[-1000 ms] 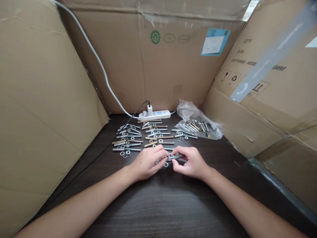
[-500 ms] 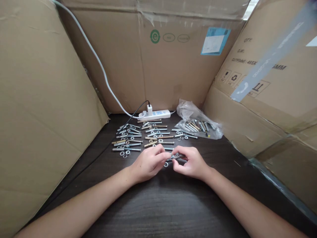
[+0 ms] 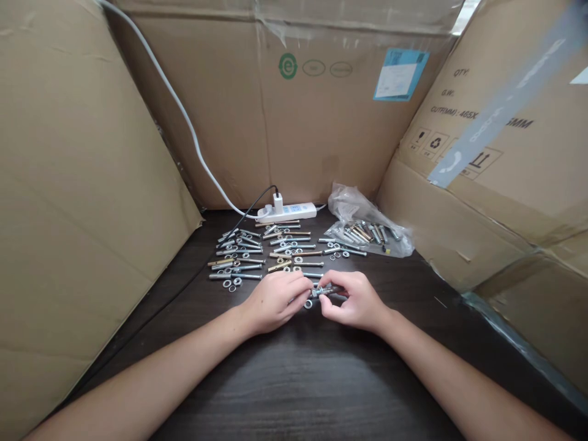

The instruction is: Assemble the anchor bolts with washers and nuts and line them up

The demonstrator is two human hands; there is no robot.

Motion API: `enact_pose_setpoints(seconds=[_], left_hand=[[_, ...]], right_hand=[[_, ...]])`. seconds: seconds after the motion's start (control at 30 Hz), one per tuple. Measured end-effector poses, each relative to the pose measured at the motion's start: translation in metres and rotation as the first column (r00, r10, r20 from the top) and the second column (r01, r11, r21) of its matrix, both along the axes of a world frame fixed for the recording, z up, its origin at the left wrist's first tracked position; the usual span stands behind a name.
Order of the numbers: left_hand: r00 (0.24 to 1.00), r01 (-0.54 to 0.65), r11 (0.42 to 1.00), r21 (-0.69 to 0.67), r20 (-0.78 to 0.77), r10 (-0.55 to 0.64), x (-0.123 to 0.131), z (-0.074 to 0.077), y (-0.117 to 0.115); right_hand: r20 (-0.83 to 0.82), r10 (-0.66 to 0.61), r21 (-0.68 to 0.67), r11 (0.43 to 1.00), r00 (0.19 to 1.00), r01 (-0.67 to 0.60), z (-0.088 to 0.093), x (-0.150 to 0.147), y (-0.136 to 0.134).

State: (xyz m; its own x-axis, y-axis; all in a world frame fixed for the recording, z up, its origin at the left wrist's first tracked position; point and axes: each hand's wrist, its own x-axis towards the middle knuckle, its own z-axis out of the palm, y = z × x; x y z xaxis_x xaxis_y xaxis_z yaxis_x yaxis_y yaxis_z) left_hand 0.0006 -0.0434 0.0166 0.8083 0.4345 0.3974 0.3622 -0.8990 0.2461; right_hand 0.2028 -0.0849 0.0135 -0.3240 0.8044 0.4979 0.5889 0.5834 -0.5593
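An expansion bolt (image 3: 326, 292) lies sideways between my hands, with a hex nut (image 3: 315, 293) and washers on its shaft. My right hand (image 3: 353, 300) pinches it between thumb and fingers on the sleeve side. From the other end, my left hand (image 3: 278, 301) has its fingers closed around the bolt's end, which they largely hide. A loose washer (image 3: 307, 304) rests on the table just below the fingertips. Behind my left hand, part of another bolt (image 3: 316, 275) shows on the table.
Several rows of taken-apart bolts, sleeves, nuts and washers (image 3: 236, 268) cover the dark table (image 3: 294, 392). A white power strip (image 3: 294, 212) and a clear plastic bag (image 3: 349, 205) of bolts sit behind them. Cardboard boxes (image 3: 220, 110) wall three sides. A black cable (image 3: 184, 286) crosses the left.
My left fingers have shifted slightly left along the bolt, so the hex nut between my hands now shows. My right hand keeps its grip in nearly the same spot.
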Motion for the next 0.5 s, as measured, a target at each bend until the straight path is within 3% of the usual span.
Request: enact_pose_setpoints(seconds=[0.2, 0.3, 0.4, 0.5], left_hand=[[0.996, -0.038, 0.999, -0.038, 0.077, 0.040, 0.0005, -0.0026, -0.0027], [0.987, -0.013, 0.999, 0.045, 0.158, 0.005, 0.0001, -0.0045, -0.0037], [0.988, 0.024, 0.988, 0.152, 0.147, -0.046, -0.0004, -0.0047, -0.0038], [0.990, 0.024, 0.986, 0.165, 0.131, -0.046, -0.0007, -0.0044, -0.0033]], right_hand=[[-0.022, 0.003, -0.002, 1.000, 1.000, -0.003, 0.0019, -0.0014, -0.0011], [-0.034, 0.002, 0.007, 1.000, 0.999, -0.002, 0.0037, -0.0018, -0.0018], [-0.038, 0.008, 0.011, 1.000, 0.999, -0.007, 0.0043, -0.0019, -0.0019], [-0.039, 0.002, 0.012, 1.000, 0.999, -0.002, 0.0039, -0.0017, -0.0015]])
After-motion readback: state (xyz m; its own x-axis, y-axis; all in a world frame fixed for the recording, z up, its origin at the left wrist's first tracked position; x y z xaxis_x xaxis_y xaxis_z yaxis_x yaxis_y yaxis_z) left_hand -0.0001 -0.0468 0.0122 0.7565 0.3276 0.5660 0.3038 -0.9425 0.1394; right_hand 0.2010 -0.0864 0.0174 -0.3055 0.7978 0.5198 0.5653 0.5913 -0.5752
